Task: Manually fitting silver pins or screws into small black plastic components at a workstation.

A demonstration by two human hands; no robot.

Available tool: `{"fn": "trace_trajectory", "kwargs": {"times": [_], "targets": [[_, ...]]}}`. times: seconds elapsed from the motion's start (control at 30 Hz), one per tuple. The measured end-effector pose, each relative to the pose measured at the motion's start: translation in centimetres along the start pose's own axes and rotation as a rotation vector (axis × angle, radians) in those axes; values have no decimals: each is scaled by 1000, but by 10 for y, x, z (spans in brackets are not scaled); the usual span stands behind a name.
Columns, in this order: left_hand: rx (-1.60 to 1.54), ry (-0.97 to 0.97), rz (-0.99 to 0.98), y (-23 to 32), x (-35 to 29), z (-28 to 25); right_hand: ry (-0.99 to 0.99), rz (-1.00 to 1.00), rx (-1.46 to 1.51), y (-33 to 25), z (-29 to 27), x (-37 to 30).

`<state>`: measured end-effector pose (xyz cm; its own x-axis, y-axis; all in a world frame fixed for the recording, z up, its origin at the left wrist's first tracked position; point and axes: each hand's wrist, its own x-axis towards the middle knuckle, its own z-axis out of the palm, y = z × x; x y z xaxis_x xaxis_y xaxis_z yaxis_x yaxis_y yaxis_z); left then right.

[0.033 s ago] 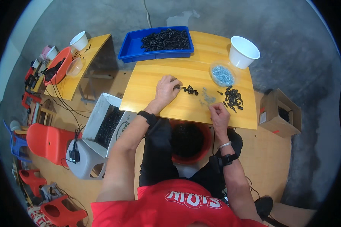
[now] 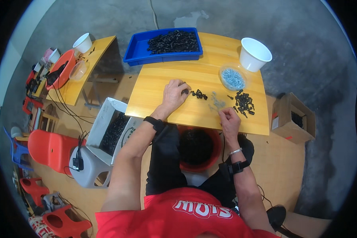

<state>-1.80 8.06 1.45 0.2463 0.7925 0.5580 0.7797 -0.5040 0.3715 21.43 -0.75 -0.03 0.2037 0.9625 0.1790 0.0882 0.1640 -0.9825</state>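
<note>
My left hand (image 2: pixel 174 94) rests on the yellow tabletop, fingers curled round a small black plastic part (image 2: pixel 185 91). Just right of it lies a short cluster of black parts (image 2: pixel 199 94). My right hand (image 2: pixel 229 119) is closed in a pinch near the front edge; whatever its fingertips hold is too small to make out. Loose silvery screws (image 2: pixel 217 102) are scattered just beyond those fingertips. Farther right sits a heap of black parts (image 2: pixel 244 103). A clear round tub (image 2: pixel 223 84) full of silvery screws (image 2: pixel 233 78) stands behind the heap.
At the back of the table (image 2: pixel 162 79) stand a blue tray (image 2: pixel 137 51) of black parts and a white bucket (image 2: pixel 254 55). Under the front edge is a red basin (image 2: pixel 216 152). Open boxes flank me: a white one (image 2: pixel 95 131) and a cardboard one (image 2: pixel 291 133).
</note>
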Motion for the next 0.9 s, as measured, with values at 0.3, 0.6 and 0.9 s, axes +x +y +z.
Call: {"fn": "trace_trajectory", "kwargs": {"times": [0.3, 0.6, 0.9], "targets": [[-100, -27, -82, 9, 0, -1, 12, -13, -54, 4, -1, 1], [-270, 244, -248, 1, -3, -4, 3, 6, -55, 1, 0, 1], [-440, 253, -369, -1, -5, 12, 21, -1, -72, 7, 0, 4]]}}
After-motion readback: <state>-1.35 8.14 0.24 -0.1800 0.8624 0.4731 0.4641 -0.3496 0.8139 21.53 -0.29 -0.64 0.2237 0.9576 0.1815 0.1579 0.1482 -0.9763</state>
